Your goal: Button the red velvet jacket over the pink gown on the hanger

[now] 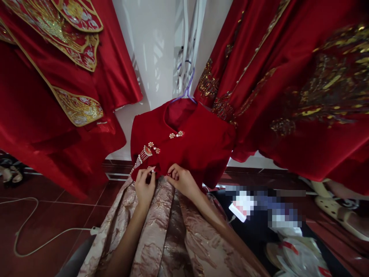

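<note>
A red velvet dress (198, 142) with a pleated pink-gold brocade skirt (152, 231) hangs in front of me on a purple hanger (188, 86). Beaded flower clasps (176, 134) sit below its neckline, and a fan-shaped beaded tassel ornament (145, 152) lies on the left of the chest. My left hand (145, 186) pinches at the waist, where the velvet meets the brocade; a small pale bead shows by its fingertips. Just to the right, my right hand (183, 180) has its fingers closed on the same waist edge. What lies between the fingertips is partly hidden.
Red embroidered gowns hang on both sides, one with gold-edged panels (77, 105), one with gold sequins (323, 88). A black surface (253, 231) at lower right holds a lit white device and clear round containers. A white cable (52, 242) lies on the tiled floor.
</note>
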Action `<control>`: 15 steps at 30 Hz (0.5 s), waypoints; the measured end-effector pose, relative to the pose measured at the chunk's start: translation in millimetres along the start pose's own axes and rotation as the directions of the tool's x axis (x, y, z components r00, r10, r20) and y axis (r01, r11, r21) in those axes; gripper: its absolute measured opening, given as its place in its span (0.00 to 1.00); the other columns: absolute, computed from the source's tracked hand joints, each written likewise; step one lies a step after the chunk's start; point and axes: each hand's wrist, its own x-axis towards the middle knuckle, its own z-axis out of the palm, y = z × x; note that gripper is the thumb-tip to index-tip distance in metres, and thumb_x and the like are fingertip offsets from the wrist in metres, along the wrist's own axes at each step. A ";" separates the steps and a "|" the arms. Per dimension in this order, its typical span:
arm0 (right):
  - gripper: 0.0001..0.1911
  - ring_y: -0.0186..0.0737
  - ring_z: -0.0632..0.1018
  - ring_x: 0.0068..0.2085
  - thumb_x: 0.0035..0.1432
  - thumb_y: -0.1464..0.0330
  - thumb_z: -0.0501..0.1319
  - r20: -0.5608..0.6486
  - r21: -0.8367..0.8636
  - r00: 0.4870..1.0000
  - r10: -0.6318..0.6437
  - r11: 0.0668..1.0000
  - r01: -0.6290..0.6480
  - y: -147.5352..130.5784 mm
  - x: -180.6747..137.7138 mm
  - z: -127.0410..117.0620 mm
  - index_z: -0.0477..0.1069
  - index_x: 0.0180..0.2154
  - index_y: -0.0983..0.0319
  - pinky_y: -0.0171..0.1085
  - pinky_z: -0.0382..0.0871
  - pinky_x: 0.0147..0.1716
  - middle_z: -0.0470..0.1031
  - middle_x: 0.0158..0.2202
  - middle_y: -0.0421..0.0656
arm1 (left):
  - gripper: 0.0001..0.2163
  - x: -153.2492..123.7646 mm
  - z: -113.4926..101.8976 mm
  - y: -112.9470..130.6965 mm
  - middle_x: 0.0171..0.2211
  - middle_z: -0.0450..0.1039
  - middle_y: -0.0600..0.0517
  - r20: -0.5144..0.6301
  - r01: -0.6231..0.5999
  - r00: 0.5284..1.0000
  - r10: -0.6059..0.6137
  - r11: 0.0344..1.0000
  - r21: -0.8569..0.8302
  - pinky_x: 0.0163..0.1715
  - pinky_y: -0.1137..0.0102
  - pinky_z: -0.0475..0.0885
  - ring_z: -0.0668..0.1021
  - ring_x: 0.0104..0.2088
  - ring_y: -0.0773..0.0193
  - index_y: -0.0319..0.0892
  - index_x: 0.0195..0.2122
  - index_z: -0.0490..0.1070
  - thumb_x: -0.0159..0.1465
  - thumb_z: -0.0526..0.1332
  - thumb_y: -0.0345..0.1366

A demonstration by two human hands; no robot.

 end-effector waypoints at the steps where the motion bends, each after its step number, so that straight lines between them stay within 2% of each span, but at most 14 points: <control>1: 0.07 0.32 0.71 0.25 0.53 0.64 0.63 -0.001 -0.023 1.000 -0.022 0.999 0.022 -2.4 -0.9 -0.9 0.67 0.33 0.59 0.30 0.64 0.26 0.69 0.25 0.37 | 0.09 0.0 -1.3 2.3 0.31 0.69 0.52 -0.026 0.013 1.000 -0.014 1.000 -0.007 0.38 0.69 0.69 0.73 0.33 0.65 0.45 0.42 0.74 0.60 0.58 0.34; 6: 0.06 0.33 0.72 0.28 0.53 0.65 0.62 -0.065 -0.071 0.995 -0.074 0.995 0.069 -7.1 -0.4 -6.4 0.67 0.32 0.60 0.33 0.67 0.30 0.68 0.33 0.41 | 0.08 -0.8 -4.3 7.5 0.33 0.73 0.51 0.023 0.042 0.999 -0.041 0.999 -0.025 0.37 0.70 0.70 0.75 0.34 0.66 0.43 0.39 0.74 0.59 0.60 0.33; 11: 0.05 0.35 0.74 0.28 0.56 0.66 0.59 -0.115 0.093 0.992 -0.045 0.994 0.056 -5.4 2.4 -8.5 0.64 0.31 0.60 0.32 0.68 0.27 0.71 0.29 0.40 | 0.08 -2.9 -3.4 3.1 0.34 0.75 0.51 0.039 0.194 0.981 -0.191 0.975 -0.107 0.29 0.73 0.72 0.76 0.30 0.67 0.42 0.39 0.73 0.57 0.61 0.34; 15: 0.06 0.35 0.76 0.29 0.58 0.64 0.57 -0.138 0.189 0.990 -0.018 0.981 0.044 -6.8 2.7 -8.6 0.64 0.32 0.59 0.32 0.68 0.27 0.73 0.29 0.40 | 0.08 -2.9 -2.0 -0.6 0.35 0.76 0.50 0.072 0.309 0.951 -0.300 0.927 -0.211 0.28 0.74 0.71 0.77 0.31 0.66 0.41 0.38 0.72 0.56 0.62 0.35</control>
